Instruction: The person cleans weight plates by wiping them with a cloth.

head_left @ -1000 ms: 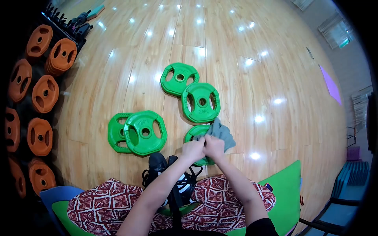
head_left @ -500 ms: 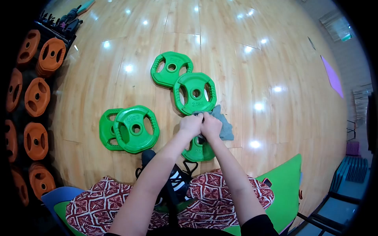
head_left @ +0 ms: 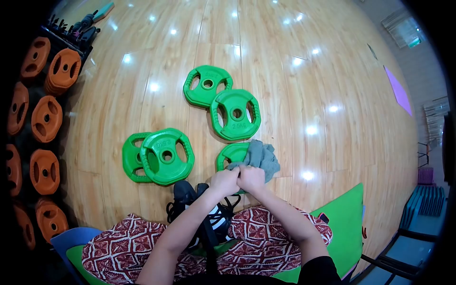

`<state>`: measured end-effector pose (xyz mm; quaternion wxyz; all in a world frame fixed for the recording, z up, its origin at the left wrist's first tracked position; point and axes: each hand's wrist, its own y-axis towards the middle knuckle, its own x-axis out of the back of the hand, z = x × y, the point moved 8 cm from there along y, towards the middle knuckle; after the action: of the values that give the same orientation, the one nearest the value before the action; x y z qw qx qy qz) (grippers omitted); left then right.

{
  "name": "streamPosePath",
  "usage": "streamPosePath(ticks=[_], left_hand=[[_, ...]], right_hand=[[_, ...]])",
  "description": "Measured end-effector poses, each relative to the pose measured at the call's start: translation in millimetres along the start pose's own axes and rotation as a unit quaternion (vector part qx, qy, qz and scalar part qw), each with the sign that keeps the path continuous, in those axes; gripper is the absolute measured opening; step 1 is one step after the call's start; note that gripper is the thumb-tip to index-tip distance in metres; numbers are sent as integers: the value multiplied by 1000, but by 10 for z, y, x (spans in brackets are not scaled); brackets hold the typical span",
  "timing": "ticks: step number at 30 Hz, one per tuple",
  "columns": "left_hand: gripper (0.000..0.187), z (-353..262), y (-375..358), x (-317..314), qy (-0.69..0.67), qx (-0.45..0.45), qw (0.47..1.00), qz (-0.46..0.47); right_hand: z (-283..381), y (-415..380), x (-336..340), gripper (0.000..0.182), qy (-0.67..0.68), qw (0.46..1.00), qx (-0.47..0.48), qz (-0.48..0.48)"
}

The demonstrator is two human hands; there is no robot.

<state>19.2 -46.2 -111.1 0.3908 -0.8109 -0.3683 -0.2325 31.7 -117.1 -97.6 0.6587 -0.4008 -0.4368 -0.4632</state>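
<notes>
A grey cloth (head_left: 264, 160) lies bunched over the right side of a green weight plate (head_left: 232, 151) on the floor in front of me. My left hand (head_left: 224, 181) and my right hand (head_left: 251, 178) meet knuckle to knuckle at that plate's near edge. Both are closed, gripping the cloth's near end. Much of the plate is hidden by the cloth and my hands. Just beyond it, a green plate marked 2.5KG (head_left: 235, 126) overlaps another green plate (head_left: 197, 98). To the left, one green plate (head_left: 166, 173) rests partly on another (head_left: 129, 159).
Orange weight plates (head_left: 45, 172) hang in rows on a rack at left. My black shoes (head_left: 184, 194) are close to the plates. I sit over a green mat (head_left: 344, 209). A purple mat (head_left: 398, 90) lies far right on the wooden floor (head_left: 304, 133).
Both hands have drawn back toward me, pulling the cloth along. The cloth is now bunched higher over the nearest plate, and that plate's far rim has come into view.
</notes>
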Motion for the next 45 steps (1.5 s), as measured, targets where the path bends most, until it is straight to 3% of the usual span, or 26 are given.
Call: streamPosePath(ticks=[1,3,4,6,10,13,18,21,24,26,28,31,34,36,37,39,40,42,45], left_hand=[[30,-91,13,171,-6,-31,999,-43],[28,-252,73,463,-24,-72,991,-109],[28,-308,142,566,-26,-70,992,-103],[32,-390,312,768,28,-57,992,-107],[27,-109,705,443,74,-36,993,-79],[26,-107,694,450,57,-35,994,-84],[29,-92,721,360,47,-24,995,-81],[29,-149,543,306,59,37,992,-107],[30,-123,247,115,123,38,972,-196],[31,-19,105,-99,72,96,991,-63],[32,-40,-47,-247,74,51,996,18],[33,-6,5,-313,75,45,996,-24],[32,58,86,-401,76,63,995,-9],[31,108,61,-369,30,90,995,-26],[30,165,33,-353,-17,122,992,-42],[31,121,63,-410,32,93,995,-14],[31,81,84,-434,83,66,994,8],[34,40,-7,-343,72,59,995,-31],[28,39,-20,-296,58,55,996,-32]], right_hand=[[27,57,127,19,0,1000,0,0],[-9,182,526,16,10,995,-39,-95],[-36,274,545,16,11,995,-42,-89],[-127,418,754,15,24,979,-57,-195],[-419,591,134,20,-34,985,-93,-140],[-369,531,228,19,-19,964,-44,-261],[-348,508,275,17,-32,966,-29,-255],[-339,466,267,17,-17,967,-27,-254],[-455,422,332,20,-17,961,-41,-272],[-590,399,380,21,-36,961,-92,-258],[-627,430,407,22,-40,963,-121,-237],[-626,452,462,25,-41,947,-200,-248],[-254,459,332,22,-45,950,-217,-221],[109,460,249,18,-43,956,-122,-262],[123,468,236,18,-46,956,-125,-263],[309,485,214,17,-52,966,7,-254],[232,485,225,17,-58,966,9,-253],[7,451,289,16,-105,965,49,-235],[-650,409,453,16,-128,972,-50,-190]])
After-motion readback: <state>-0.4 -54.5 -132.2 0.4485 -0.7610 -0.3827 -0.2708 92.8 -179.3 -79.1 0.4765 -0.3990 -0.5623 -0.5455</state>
